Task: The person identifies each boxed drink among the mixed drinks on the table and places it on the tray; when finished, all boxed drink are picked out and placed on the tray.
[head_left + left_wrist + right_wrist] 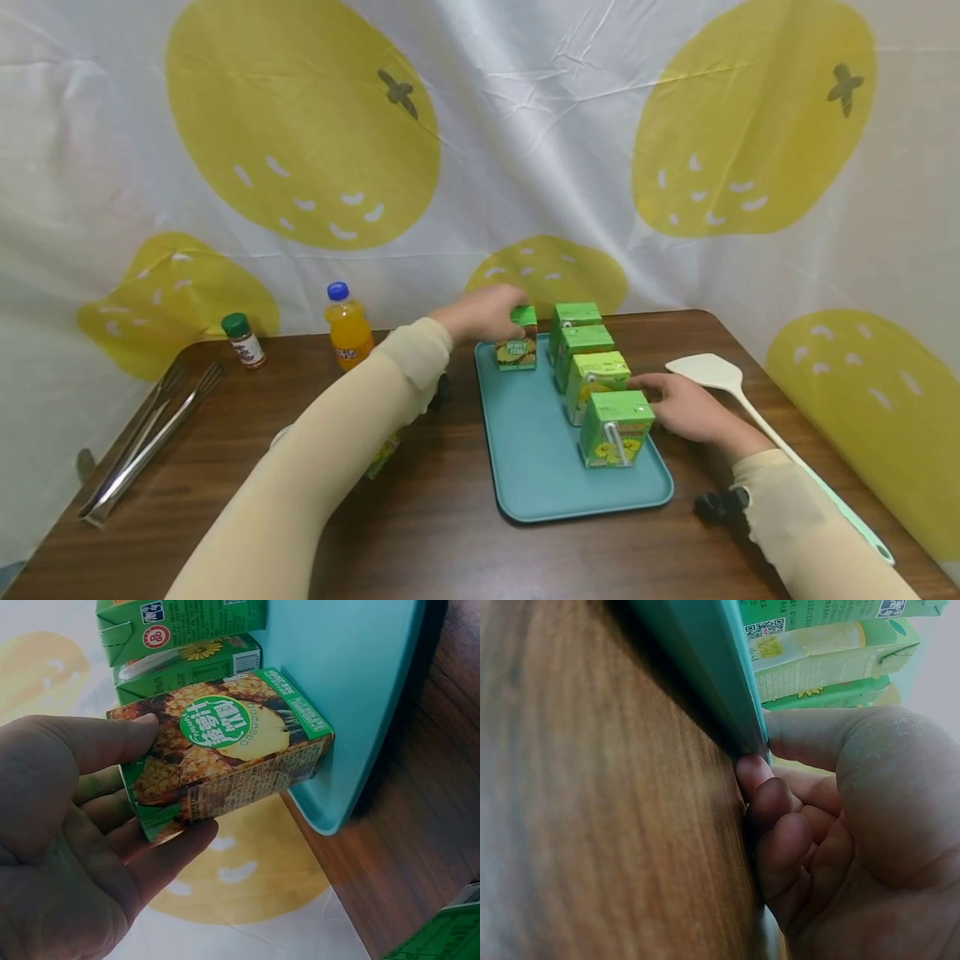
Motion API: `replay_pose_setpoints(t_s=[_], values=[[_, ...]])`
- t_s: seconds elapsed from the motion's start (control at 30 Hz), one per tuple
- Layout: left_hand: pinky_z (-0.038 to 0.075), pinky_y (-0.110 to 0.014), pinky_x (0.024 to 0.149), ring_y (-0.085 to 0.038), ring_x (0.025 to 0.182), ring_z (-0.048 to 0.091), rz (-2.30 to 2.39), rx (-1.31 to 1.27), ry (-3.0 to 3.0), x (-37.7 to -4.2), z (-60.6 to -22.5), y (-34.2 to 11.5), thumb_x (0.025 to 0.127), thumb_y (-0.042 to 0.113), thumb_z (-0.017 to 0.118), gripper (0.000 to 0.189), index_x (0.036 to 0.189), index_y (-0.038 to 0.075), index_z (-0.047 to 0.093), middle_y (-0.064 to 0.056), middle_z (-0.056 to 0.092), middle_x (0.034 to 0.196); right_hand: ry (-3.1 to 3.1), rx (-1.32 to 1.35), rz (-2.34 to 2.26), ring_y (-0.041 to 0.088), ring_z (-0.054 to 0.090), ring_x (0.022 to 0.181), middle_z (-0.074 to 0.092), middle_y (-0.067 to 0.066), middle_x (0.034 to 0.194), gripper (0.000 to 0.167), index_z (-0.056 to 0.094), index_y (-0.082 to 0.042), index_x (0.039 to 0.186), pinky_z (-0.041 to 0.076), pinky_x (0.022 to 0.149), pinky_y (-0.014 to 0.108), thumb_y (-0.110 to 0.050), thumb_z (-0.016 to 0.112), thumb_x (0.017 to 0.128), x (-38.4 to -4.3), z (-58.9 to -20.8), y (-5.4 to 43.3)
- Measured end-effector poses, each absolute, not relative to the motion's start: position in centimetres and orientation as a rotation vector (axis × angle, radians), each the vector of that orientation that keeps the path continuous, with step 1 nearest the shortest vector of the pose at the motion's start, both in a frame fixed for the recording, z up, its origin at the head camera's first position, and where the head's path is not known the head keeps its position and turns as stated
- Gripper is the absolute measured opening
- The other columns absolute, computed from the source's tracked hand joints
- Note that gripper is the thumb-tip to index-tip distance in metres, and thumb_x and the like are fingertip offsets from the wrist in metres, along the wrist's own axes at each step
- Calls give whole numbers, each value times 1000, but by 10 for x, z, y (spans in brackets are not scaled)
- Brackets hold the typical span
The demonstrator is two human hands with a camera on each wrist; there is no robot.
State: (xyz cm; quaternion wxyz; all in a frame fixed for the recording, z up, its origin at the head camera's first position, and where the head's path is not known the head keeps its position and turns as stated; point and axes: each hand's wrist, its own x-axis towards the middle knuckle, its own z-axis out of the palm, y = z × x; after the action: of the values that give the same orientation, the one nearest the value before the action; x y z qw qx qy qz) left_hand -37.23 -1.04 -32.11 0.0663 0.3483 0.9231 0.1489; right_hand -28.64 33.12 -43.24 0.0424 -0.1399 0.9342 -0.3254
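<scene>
My left hand (486, 315) grips the upper end of a pineapple juice box (217, 742), thumb on its front and fingers around the side. That box stands upright at the far left corner of a teal tray (525, 467); in the left wrist view its base meets the tray surface. My right hand (885, 802) pinches the tray's right rim, thumb on the edge and the other fingers curled below it. Several green juice boxes stand in a row along the tray's right side, the nearest one (617, 429) with a straw on its front.
A white spatula (708, 368) lies right of the tray. To the left are an orange drink bottle (349, 329), a green-capped spice jar (244, 342) and metal tongs (150, 446). Another juice carton (384, 457) is partly hidden behind my left arm. A patterned curtain hangs behind the table.
</scene>
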Motion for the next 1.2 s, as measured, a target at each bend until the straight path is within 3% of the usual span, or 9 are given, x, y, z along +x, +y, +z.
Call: replay_pose_setpoints(t_s=[0.07, 0.17, 0.23, 0.33, 0.73, 1.0, 1.2], values=[[45, -42, 86, -24, 93, 56, 441, 1027, 2790, -372, -322, -10, 111, 19, 71, 18, 123, 6, 69, -8, 63, 110, 2864, -435, -980, 19, 61, 75, 73, 18, 119, 55, 64, 11, 146, 49, 68, 36, -14, 72, 98, -287, -433, 331], [51, -44, 102, -28, 122, 64, 403, 981, 2805, -371, -322, -7, 112, 22, 70, 41, 148, 4, 64, -12, 67, 141, 2871, -429, -967, 20, 61, 78, 73, 19, 122, 55, 65, 10, 146, 49, 71, 37, -14, 73, 97, -288, -433, 331], [50, -46, 115, -31, 142, 59, 373, 958, 2804, -370, -323, -4, 113, 23, 68, 52, 160, 3, 56, -14, 61, 158, 2881, -436, -958, 20, 62, 82, 73, 20, 124, 55, 66, 9, 146, 49, 73, 37, -14, 74, 97, -287, -433, 331], [43, -49, 124, -35, 155, 49, 343, 935, 2794, -370, -323, 0, 115, 25, 65, 59, 166, 2, 48, -17, 52, 168, 2887, -440, -957, 22, 63, 89, 74, 21, 127, 55, 66, 9, 145, 49, 76, 37, -14, 75, 97, -287, -433, 331], [36, -51, 129, -35, 160, 42, 312, 909, 2803, -373, -331, 2, 118, 27, 59, 58, 170, 5, 42, -15, 47, 171, 2896, -451, -934, 22, 62, 91, 74, 22, 131, 56, 66, 9, 146, 49, 77, 36, -20, 76, 99, -286, -432, 331], [40, -49, 127, -34, 157, 46, 305, 911, 2800, -373, -331, 2, 118, 30, 60, 60, 169, 4, 42, -16, 48, 171, 2839, -420, -1008, 18, 58, 65, 73, 16, 113, 58, 61, 12, 149, 48, 60, 34, -15, 74, 99, -285, -431, 331], [39, -50, 127, -36, 159, 42, 404, 916, 2760, -367, -322, -4, 116, 32, 63, 70, 172, 1, 34, -19, 42, 174, 2872, -436, -959, 20, 60, 78, 73, 21, 125, 58, 63, 12, 147, 48, 70, 36, -16, 75, 98, -284, -430, 330]])
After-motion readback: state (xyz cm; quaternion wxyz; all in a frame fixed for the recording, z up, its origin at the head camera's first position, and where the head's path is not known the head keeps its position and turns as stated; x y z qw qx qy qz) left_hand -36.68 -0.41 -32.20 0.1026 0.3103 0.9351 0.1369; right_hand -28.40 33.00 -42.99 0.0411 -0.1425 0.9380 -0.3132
